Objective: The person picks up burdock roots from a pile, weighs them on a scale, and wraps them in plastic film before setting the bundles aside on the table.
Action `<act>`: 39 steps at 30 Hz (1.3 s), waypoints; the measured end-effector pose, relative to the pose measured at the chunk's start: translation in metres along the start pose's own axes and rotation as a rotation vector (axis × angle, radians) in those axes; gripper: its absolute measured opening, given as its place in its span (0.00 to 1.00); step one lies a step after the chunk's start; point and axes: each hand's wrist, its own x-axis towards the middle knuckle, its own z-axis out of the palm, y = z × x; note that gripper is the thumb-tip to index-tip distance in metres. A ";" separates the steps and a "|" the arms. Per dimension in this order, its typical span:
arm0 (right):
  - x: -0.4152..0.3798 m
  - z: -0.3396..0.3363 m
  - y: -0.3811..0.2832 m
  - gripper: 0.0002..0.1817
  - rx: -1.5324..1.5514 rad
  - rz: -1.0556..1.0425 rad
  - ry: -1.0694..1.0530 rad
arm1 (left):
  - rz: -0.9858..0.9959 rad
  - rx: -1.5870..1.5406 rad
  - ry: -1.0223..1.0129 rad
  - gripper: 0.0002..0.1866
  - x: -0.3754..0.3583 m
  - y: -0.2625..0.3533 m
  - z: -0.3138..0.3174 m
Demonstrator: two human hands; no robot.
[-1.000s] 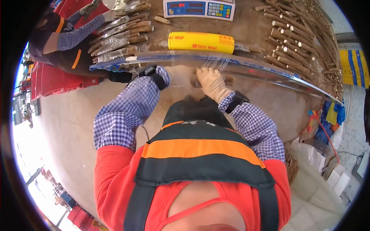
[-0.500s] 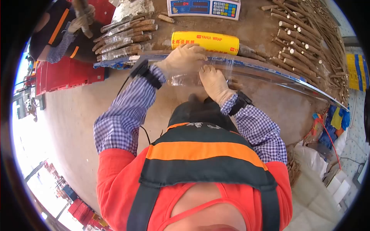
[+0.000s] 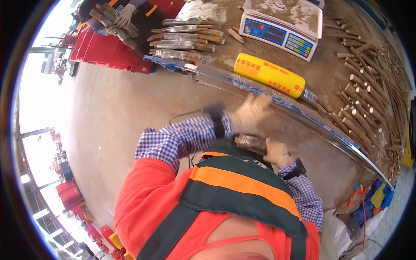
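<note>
My right hand [image 3: 277, 152], in a pale glove, grips the right end of a bundle of brown root sticks [image 3: 251, 143] wrapped in clear film. The bundle is close to my apron, below the table edge. My left hand [image 3: 250, 115], also gloved and blurred by motion, is above the bundle and apart from it, its fingers spread near the table edge. A yellow roll of cling film [image 3: 269, 75] lies on the table beyond my hands. Several film-wrapped bundles [image 3: 186, 40] lie at the table's left end.
A digital scale [image 3: 277, 34] stands at the back of the table. Loose root sticks [image 3: 357, 95] with white cut ends are heaped on the right. At upper left, another person's gloved hand [image 3: 125, 16] holds root sticks above red crates [image 3: 108, 52]. A metal-edged table rim [image 3: 299, 108] runs diagonally.
My view has turned, and the table now slopes down to the right. Both hands have come back from the table edge toward my body. The left hand has come off the wrapped bundle.
</note>
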 end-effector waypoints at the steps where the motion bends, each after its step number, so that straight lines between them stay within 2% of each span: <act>1: -0.002 -0.021 -0.006 0.27 0.031 -0.094 0.171 | 0.135 -0.210 0.117 0.48 -0.006 0.012 0.018; 2: -0.003 -0.046 -0.011 0.26 0.059 -0.187 0.346 | 0.115 -0.249 0.011 0.46 -0.014 0.030 -0.004; 4: 0.004 -0.097 -0.035 0.29 -0.106 -0.223 0.427 | -0.028 -0.131 -0.042 0.45 -0.010 0.014 -0.028; 6: 0.011 -0.140 -0.065 0.33 -0.136 -0.188 0.632 | 0.042 -0.129 0.200 0.42 -0.019 -0.020 -0.092; 7: 0.009 -0.159 -0.072 0.38 -0.057 -0.223 0.718 | -0.072 -0.161 0.008 0.40 -0.025 -0.042 -0.118; 8: 0.009 -0.173 -0.074 0.39 -0.116 -0.232 0.906 | -0.096 -0.055 0.040 0.41 -0.034 -0.075 -0.128; 9: 0.013 -0.175 -0.067 0.38 -0.145 -0.130 0.965 | -0.160 0.053 0.008 0.34 -0.044 -0.110 -0.145; 10: 0.016 -0.176 -0.055 0.37 -0.177 -0.015 1.025 | -0.060 0.050 0.163 0.26 -0.056 -0.159 -0.154; 11: 0.018 -0.177 -0.043 0.37 -0.181 0.023 1.034 | -0.251 0.027 0.150 0.25 -0.065 -0.190 -0.168; 12: 0.016 -0.173 -0.029 0.35 -0.031 0.034 1.025 | -0.174 0.101 0.334 0.25 -0.082 -0.236 -0.165; 13: 0.010 -0.167 -0.020 0.33 0.117 0.075 1.025 | -0.259 0.138 0.292 0.26 -0.097 -0.283 -0.161; 14: 0.004 -0.161 -0.017 0.31 0.213 0.097 1.009 | -0.363 0.026 0.120 0.29 -0.112 -0.300 -0.173; 15: -0.003 -0.155 -0.011 0.29 0.305 0.152 1.015 | -0.475 -0.102 -0.060 0.31 -0.128 -0.334 -0.158; 16: -0.013 -0.146 -0.004 0.26 0.490 0.236 0.966 | -0.328 -0.484 -0.203 0.34 -0.142 -0.379 -0.139; 17: -0.020 -0.134 0.007 0.23 0.735 0.276 0.974 | -0.125 0.039 -0.141 0.36 -0.162 -0.407 -0.110; 18: -0.030 -0.121 0.018 0.21 0.907 0.254 1.059 | -0.129 -0.129 -0.081 0.41 -0.180 -0.441 -0.096; 19: -0.050 -0.117 0.029 0.20 1.175 0.307 1.059 | -0.127 -0.014 -0.116 0.42 -0.191 -0.465 -0.086; 20: -0.064 -0.111 0.036 0.20 1.453 0.320 1.033 | -0.178 0.044 -0.137 0.41 -0.181 -0.450 -0.093; 22: -0.095 -0.115 0.048 0.20 1.541 0.430 1.157 | -0.353 0.029 -0.382 0.41 -0.140 -0.397 -0.140; 23: -0.109 -0.117 0.058 0.21 1.618 0.497 1.237 | -0.474 0.300 -0.558 0.42 -0.103 -0.366 -0.156; 24: -0.117 -0.116 0.073 0.21 1.625 0.507 1.250 | -0.305 0.100 -0.319 0.40 -0.067 -0.328 -0.167; 25: -0.126 -0.117 0.091 0.21 1.600 0.545 1.299 | -0.445 0.146 -0.350 0.33 -0.017 -0.277 -0.175; 26: -0.132 -0.119 0.109 0.22 1.574 0.580 1.350 | -0.064 -0.283 -0.031 0.27 0.020 -0.239 -0.175; 27: -0.140 -0.129 0.125 0.22 1.556 0.596 1.336 | -0.148 -0.443 -0.163 0.28 0.063 -0.206 -0.173; 28: -0.143 -0.133 0.145 0.22 1.561 0.591 1.346 | -0.155 -0.689 -0.128 0.29 0.097 -0.178 -0.155; 29: -0.144 -0.139 0.170 0.24 1.538 0.586 1.367 | -0.045 -0.920 -0.110 0.29 0.138 -0.133 -0.145; 30: -0.148 -0.145 0.193 0.25 1.516 0.582 1.385 | -0.082 -1.152 -0.235 0.30 0.177 -0.076 -0.148; 32: -0.152 -0.167 0.241 0.29 1.473 0.576 1.344 | 0.284 -0.841 -0.181 0.35 0.269 -0.034 -0.081; 33: -0.146 -0.171 0.268 0.30 1.409 0.627 1.388 | 0.368 -0.725 -0.143 0.38 0.310 0.010 -0.080; 34: -0.142 -0.176 0.300 0.31 1.345 0.675 1.432 | 0.363 -0.667 -0.082 0.39 0.358 0.037 -0.055; 35: -0.129 -0.169 0.346 0.35 1.219 0.737 1.446 | 0.335 -0.633 -0.070 0.42 0.399 0.071 -0.051; 36: -0.130 -0.179 0.366 0.35 1.230 0.723 1.442 | 0.304 -0.604 -0.060 0.45 0.437 0.102 -0.048; 38: -0.119 -0.202 0.393 0.41 1.024 0.952 1.309 | 0.082 -0.379 -0.099 0.47 0.504 0.137 -0.023; 39: -0.106 -0.204 0.406 0.53 1.069 0.991 1.275 | 0.074 -0.367 -0.100 0.47 0.524 0.146 -0.016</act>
